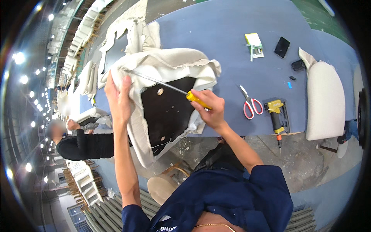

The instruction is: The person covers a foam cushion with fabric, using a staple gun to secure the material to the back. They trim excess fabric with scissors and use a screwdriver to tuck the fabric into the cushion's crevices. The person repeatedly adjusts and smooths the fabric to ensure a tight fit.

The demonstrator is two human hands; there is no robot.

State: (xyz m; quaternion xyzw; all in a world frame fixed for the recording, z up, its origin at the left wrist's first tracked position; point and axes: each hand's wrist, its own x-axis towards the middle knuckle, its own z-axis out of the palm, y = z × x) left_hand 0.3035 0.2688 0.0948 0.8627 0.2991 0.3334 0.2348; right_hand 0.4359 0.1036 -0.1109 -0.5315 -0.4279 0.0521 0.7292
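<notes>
An upholstered chair seat in cream fabric lies with its black underside facing up near the table's front edge. Loose fabric bunches around its rim. My right hand is closed around the yellow handle of a screwdriver. Its long metal shaft points left, and the tip goes in among the fabric folds at the seat's upper left corner. Close by that tip, my left hand grips the fabric edge at the left rim, thumb on top.
On the blue table lie red-handled scissors, a yellow-black staple gun with a hose, a phone and a small green-white box. A covered cushion sits right. Another person works at left; a stool stands below.
</notes>
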